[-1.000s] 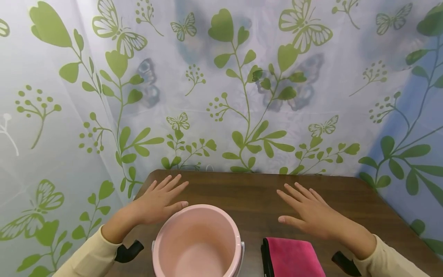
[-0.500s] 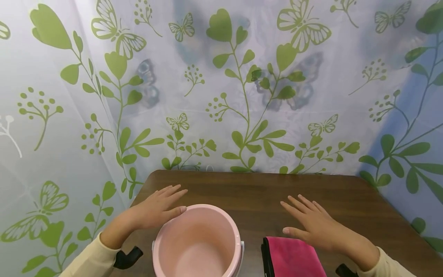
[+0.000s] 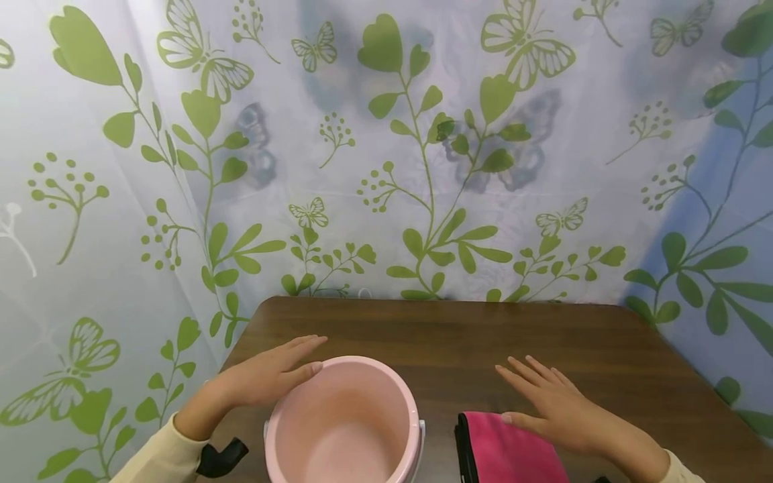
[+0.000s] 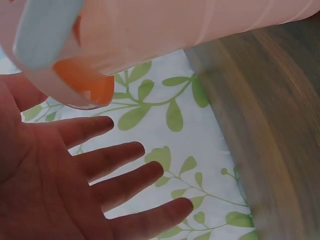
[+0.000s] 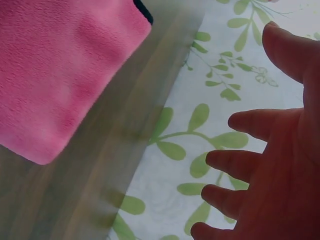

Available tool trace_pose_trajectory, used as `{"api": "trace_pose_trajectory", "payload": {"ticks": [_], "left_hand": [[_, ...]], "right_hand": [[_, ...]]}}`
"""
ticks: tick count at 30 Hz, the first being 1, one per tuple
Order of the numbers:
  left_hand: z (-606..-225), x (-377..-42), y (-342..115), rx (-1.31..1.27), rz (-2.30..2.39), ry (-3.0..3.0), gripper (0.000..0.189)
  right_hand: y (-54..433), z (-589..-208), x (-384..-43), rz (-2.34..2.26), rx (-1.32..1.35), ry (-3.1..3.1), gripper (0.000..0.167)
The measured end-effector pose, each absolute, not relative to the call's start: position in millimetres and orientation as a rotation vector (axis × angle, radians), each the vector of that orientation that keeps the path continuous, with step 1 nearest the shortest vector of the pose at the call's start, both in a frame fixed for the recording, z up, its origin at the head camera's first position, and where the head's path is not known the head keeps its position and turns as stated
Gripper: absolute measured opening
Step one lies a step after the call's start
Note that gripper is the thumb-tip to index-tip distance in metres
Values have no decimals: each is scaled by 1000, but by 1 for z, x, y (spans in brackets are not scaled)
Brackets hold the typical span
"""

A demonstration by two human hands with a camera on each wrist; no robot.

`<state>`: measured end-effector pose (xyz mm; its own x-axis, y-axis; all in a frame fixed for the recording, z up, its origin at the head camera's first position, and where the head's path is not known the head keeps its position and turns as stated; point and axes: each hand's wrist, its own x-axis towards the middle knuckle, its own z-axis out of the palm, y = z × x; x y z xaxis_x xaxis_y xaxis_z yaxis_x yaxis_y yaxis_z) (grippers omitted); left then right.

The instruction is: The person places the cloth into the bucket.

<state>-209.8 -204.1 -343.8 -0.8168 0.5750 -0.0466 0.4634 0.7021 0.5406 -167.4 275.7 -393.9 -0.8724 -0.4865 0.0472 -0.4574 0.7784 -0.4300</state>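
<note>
A pink bucket [image 3: 356, 429] with a pale handle [image 4: 47, 30] stands at the table's near side, its inside bare in the head view. Beside its upper left rim is my left hand [image 3: 268, 374], fingers straight, holding nothing; whether the thumb touches the rim I cannot tell. A folded pink cloth [image 3: 507, 449] with a dark edge lies to the bucket's right. Over the cloth's right part hovers my right hand [image 3: 558, 410], fingers spread and straight. In the right wrist view a gap shows between that hand and the cloth [image 5: 65, 70].
The brown wooden table [image 3: 423, 329] reaches back to a white curtain [image 3: 386, 168] with green leaves and butterflies. Dark curved wrist mounts, one of them a black piece [image 3: 222, 458] by the left sleeve [image 3: 163, 453], stick out at the wrists.
Both hands have come lower and nearer. The right hand has moved from behind the cloth to above its right part. Bucket and cloth have stayed in place.
</note>
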Motion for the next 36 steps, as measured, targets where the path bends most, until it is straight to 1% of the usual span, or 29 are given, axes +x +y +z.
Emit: {"api": "trace_pose_trajectory", "payload": {"ticks": [9,17,24,28,36], "left_hand": [[-350,-212,-204,865,931,2597,60],[-358,-214,-205,876,1029,2534,53],[-363,-213,-206,895,1086,2493,48],[-365,-214,-207,906,1119,2459,47],[-368,-213,-207,897,1139,2434,43]], "right_hand": [[288,-423,-159,-756,-846,2861,72],[300,-442,-153,-848,-722,2672,78],[312,-457,-156,-710,-908,2753,85],[318,-463,-158,-797,-911,2670,88],[327,-468,-157,-763,-863,2614,84]]}}
